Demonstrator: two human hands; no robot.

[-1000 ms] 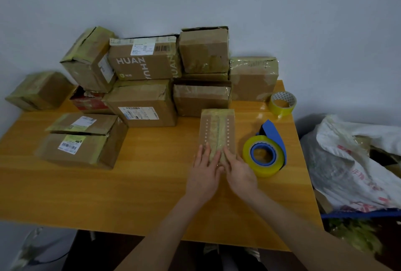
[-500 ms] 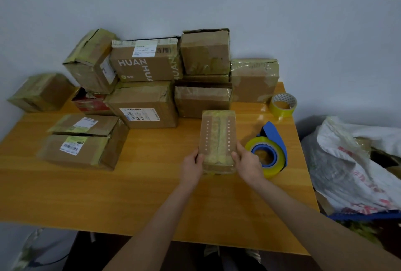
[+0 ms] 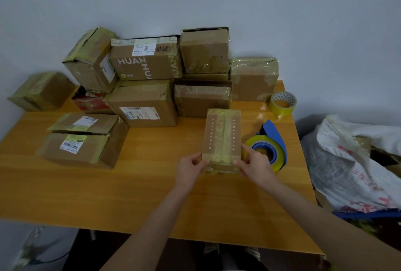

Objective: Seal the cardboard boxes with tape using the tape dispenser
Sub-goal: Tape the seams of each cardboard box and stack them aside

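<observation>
Left hand [image 3: 191, 165], right hand [image 3: 255, 162] now gripping box [image 3: 221, 138], dispenser [image 3: 272, 140] half-hidden

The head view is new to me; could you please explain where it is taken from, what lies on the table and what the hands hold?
No machine here: a person wears a camera on the head, looking forward and down along both forearms. On the table a pile of taped boxes stands against the wall. Nearer is a small box, tape already along its top. The left hand and right hand grip its near end, one each side. Right of it sits the blue dispenser with a yellow roll, not held; a spare roll lies further back. A white bag sits beside the table.
</observation>
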